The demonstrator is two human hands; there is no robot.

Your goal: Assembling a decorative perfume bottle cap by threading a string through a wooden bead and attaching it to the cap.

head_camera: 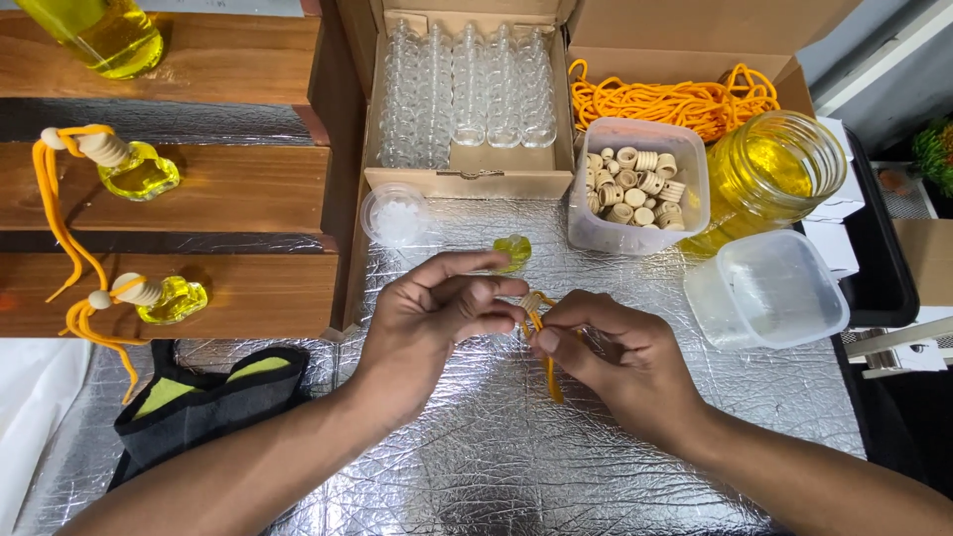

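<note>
Both hands pinch an orange cord over the foil worktop.

The left hand [437, 308] and right hand [611, 352] meet fingertip to fingertip, fingers closed on the cord [544, 342], which hangs between them above the worktop [516, 467]. A small yellow bottle [513, 251] lies just beyond the left hand, near a tub of wooden caps [635, 189].

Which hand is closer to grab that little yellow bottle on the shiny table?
Probably the left hand. Its fingertips sit just below the small yellow bottle. The right hand is lower and farther away, and both hands are pinching the orange cord, so one must let go.
</note>
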